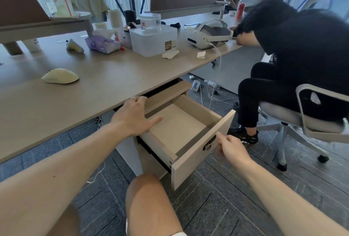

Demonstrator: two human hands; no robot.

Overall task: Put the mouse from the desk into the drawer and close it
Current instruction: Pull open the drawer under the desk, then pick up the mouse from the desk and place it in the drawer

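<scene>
A pale cream mouse [60, 76] lies on the wooden desk [105, 77], left of centre and untouched. Below the desk's front edge a light wood drawer [204, 153] stands pulled out, and its inside looks bare. My left hand [135, 116] hovers open over the drawer's left side wall, fingers spread, holding nothing. My right hand [231, 148] is at the drawer's front panel beside the dark lock plate [209, 142], fingers curled at the panel's top edge.
A person in black sits on a white office chair [309, 120] close to the right of the drawer. A plastic storage box [153, 40], a tissue pack [102, 44] and a white headset [209, 34] stand further back on the desk. My bare knee [149, 203] is below the drawer.
</scene>
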